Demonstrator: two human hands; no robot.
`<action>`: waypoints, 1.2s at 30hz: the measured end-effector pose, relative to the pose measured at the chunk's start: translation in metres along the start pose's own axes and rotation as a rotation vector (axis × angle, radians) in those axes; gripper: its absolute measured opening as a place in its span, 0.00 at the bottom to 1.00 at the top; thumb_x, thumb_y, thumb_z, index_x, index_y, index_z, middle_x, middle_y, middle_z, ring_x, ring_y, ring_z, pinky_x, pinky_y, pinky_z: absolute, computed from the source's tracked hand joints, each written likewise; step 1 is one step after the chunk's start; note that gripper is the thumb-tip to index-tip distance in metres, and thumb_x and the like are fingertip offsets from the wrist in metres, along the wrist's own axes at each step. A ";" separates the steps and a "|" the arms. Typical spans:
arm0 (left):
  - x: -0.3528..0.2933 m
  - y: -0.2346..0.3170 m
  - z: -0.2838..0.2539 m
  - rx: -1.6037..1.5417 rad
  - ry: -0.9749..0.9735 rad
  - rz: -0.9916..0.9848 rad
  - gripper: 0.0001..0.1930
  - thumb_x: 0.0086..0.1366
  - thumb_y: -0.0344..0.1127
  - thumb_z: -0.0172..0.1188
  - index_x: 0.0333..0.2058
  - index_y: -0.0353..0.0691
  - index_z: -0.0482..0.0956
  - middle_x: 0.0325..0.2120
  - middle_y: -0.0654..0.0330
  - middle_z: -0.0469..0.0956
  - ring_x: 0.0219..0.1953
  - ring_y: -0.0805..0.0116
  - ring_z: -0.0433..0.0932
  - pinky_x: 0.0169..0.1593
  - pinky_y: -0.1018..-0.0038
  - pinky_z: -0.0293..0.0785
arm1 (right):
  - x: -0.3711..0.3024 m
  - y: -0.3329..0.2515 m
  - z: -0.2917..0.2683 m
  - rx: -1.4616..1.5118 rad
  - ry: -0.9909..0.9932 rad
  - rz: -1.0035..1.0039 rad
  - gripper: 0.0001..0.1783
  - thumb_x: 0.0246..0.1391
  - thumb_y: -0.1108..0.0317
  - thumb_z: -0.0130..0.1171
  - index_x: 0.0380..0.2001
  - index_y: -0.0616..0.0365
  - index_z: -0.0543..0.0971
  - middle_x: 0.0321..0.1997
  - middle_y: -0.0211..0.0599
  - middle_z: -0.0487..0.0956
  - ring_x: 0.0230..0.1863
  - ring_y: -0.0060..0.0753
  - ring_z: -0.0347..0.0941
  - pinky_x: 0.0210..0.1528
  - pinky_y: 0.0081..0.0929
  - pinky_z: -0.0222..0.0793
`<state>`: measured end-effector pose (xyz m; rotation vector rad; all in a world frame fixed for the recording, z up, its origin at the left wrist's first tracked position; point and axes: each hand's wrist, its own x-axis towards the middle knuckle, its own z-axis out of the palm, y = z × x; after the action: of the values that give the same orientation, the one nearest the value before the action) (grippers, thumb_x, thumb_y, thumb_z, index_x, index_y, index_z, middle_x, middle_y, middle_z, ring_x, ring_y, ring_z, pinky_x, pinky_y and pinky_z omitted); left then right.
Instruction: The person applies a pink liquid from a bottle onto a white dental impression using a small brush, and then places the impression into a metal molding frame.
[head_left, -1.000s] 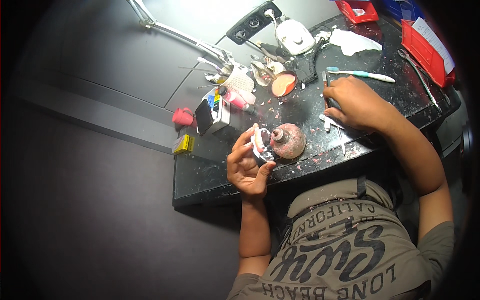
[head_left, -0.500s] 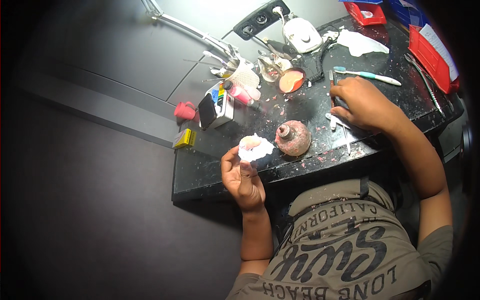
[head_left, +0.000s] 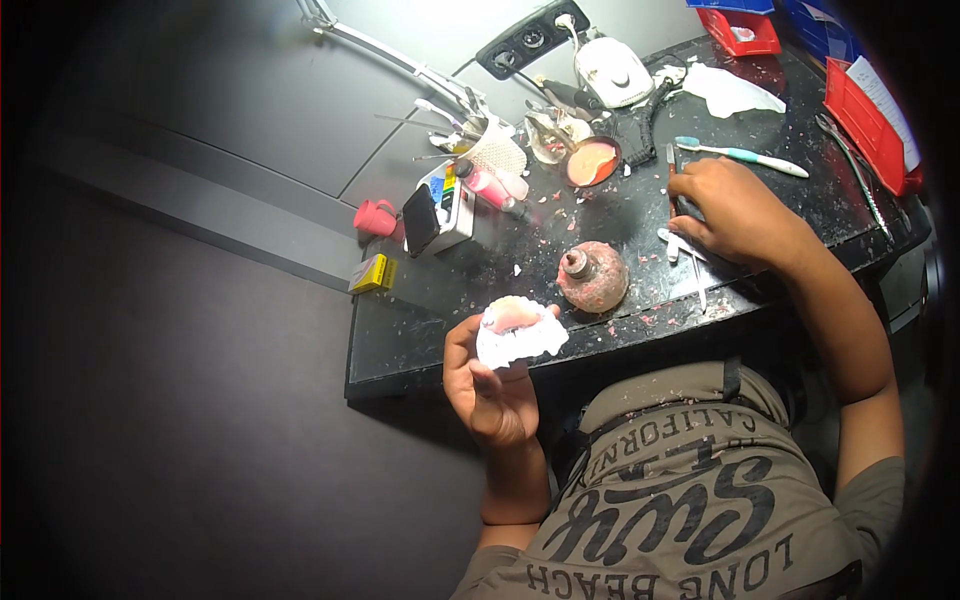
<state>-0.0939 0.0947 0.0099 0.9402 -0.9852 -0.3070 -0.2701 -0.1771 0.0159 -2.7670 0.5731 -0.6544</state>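
My left hand (head_left: 492,400) pinches a white plaster dental cast (head_left: 522,346) by its edges, held up at the table's front edge. A pink denture base (head_left: 513,314) with a row of pale teeth sits on the cast. On the right, my right hand (head_left: 735,205) lies on the black table with curled fingers closed around a brown-handled wax knife (head_left: 672,178). The knife's metal tip points away from me; part of the handle is hidden. Below that hand lie thin white-and-metal tools (head_left: 690,258). Between my hands stands a round, pink-spattered burner (head_left: 593,278) with a metal neck.
A teal-and-white toothbrush (head_left: 745,156) lies beyond my right hand. Farther back are a dish of pink wax (head_left: 593,161), a white tool basket (head_left: 495,150), a pink bottle (head_left: 485,186) and a white device (head_left: 612,72). Red bins (head_left: 870,130) line the right edge. Pink scraps litter the black tabletop (head_left: 430,330).
My left hand has come lower and closer, tilting the cast so the pink base and teeth show more fully. My right hand keeps its place at the wax knife.
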 end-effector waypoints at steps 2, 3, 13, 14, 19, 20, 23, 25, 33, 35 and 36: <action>-0.003 0.005 0.002 -0.026 -0.042 0.011 0.37 0.72 0.60 0.54 0.59 0.28 0.64 0.55 0.40 0.73 0.57 0.46 0.77 0.62 0.32 0.69 | 0.000 0.000 -0.001 -0.003 0.000 0.000 0.16 0.53 0.61 0.70 0.37 0.63 0.82 0.38 0.51 0.82 0.45 0.56 0.79 0.50 0.47 0.73; -0.004 0.008 0.002 -0.050 -0.083 0.018 0.37 0.71 0.60 0.54 0.60 0.28 0.64 0.55 0.39 0.73 0.57 0.46 0.77 0.62 0.31 0.69 | 0.000 -0.001 -0.001 0.007 -0.004 0.005 0.16 0.53 0.61 0.70 0.37 0.63 0.82 0.38 0.51 0.82 0.45 0.56 0.79 0.50 0.47 0.73; -0.012 0.017 0.008 -0.091 -0.134 0.005 0.39 0.71 0.62 0.54 0.60 0.27 0.63 0.53 0.34 0.72 0.54 0.41 0.78 0.57 0.35 0.76 | 0.000 -0.001 -0.001 0.025 -0.010 0.011 0.15 0.53 0.62 0.70 0.37 0.63 0.82 0.38 0.50 0.82 0.46 0.55 0.79 0.51 0.46 0.73; -0.013 0.018 0.008 -0.117 -0.133 -0.003 0.39 0.71 0.62 0.53 0.60 0.27 0.63 0.53 0.34 0.72 0.54 0.42 0.78 0.57 0.35 0.77 | 0.000 -0.001 -0.001 0.024 -0.009 0.010 0.15 0.53 0.62 0.70 0.37 0.63 0.82 0.38 0.50 0.82 0.46 0.55 0.79 0.51 0.46 0.73; -0.015 0.016 0.008 -0.281 -0.088 -0.106 0.38 0.73 0.62 0.51 0.62 0.29 0.62 0.53 0.35 0.72 0.55 0.43 0.78 0.55 0.35 0.78 | 0.000 -0.003 -0.002 0.024 -0.009 0.019 0.15 0.53 0.61 0.70 0.37 0.63 0.82 0.38 0.50 0.82 0.46 0.55 0.79 0.52 0.46 0.73; -0.016 0.017 0.009 -0.368 -0.050 -0.159 0.38 0.73 0.62 0.50 0.62 0.30 0.62 0.53 0.35 0.72 0.55 0.43 0.78 0.54 0.35 0.79 | 0.000 -0.003 -0.002 0.024 -0.008 0.018 0.15 0.53 0.61 0.70 0.37 0.63 0.82 0.38 0.50 0.82 0.46 0.55 0.79 0.52 0.46 0.73; -0.017 0.020 0.011 -0.417 0.022 -0.235 0.37 0.74 0.62 0.48 0.63 0.31 0.62 0.53 0.35 0.72 0.54 0.43 0.78 0.53 0.34 0.78 | 0.000 -0.003 -0.003 0.026 -0.007 0.023 0.15 0.53 0.61 0.70 0.37 0.63 0.82 0.38 0.51 0.82 0.45 0.55 0.79 0.52 0.46 0.73; -0.017 0.021 0.010 -0.452 0.008 -0.236 0.37 0.74 0.62 0.48 0.63 0.31 0.62 0.53 0.35 0.72 0.55 0.42 0.77 0.53 0.34 0.78 | 0.000 -0.003 -0.003 0.025 -0.010 0.025 0.15 0.53 0.61 0.70 0.37 0.63 0.83 0.38 0.51 0.82 0.45 0.55 0.79 0.52 0.46 0.73; -0.018 0.023 0.011 -0.628 -0.035 -0.262 0.37 0.75 0.61 0.47 0.63 0.29 0.62 0.54 0.32 0.70 0.58 0.39 0.73 0.53 0.32 0.78 | 0.000 0.000 0.000 0.024 0.001 0.014 0.16 0.53 0.61 0.70 0.38 0.63 0.82 0.38 0.51 0.81 0.46 0.56 0.78 0.52 0.46 0.73; -0.018 0.024 0.012 -0.579 -0.053 -0.237 0.37 0.74 0.61 0.47 0.62 0.29 0.62 0.55 0.30 0.68 0.58 0.38 0.73 0.53 0.33 0.78 | 0.000 -0.001 0.001 0.024 0.004 0.007 0.16 0.53 0.61 0.70 0.38 0.63 0.82 0.39 0.51 0.81 0.46 0.56 0.78 0.52 0.46 0.73; -0.019 0.024 0.012 -0.580 -0.052 -0.236 0.37 0.74 0.61 0.47 0.62 0.29 0.62 0.55 0.30 0.68 0.58 0.38 0.73 0.53 0.33 0.78 | 0.000 -0.001 0.000 0.024 -0.001 0.011 0.16 0.53 0.61 0.70 0.38 0.63 0.82 0.39 0.51 0.81 0.47 0.56 0.78 0.53 0.46 0.73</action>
<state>-0.1181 0.1138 0.0209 0.5150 -0.7660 -0.7732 -0.2696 -0.1766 0.0160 -2.7401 0.5766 -0.6532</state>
